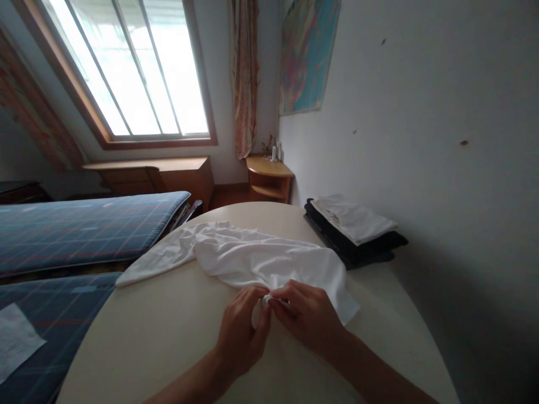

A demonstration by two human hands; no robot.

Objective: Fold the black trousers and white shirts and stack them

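A white garment, apparently a long-sleeved shirt, lies spread and wrinkled across the round cream table. One sleeve-like part stretches toward the table's left edge. My left hand pinches a gathered bit of the near edge between thumb and fingers. Right beside it, my right hand grips the same edge, its fingertips almost meeting those of the left. The small piece of cloth between the fingertips is bunched, and its details are partly hidden by the fingers.
A stack of folded dark clothes with a folded white garment on top sits at the table's right, near the wall. Plaid-covered cushions stand to the left, with a white paper on the nearer one. A corner shelf stands beyond.
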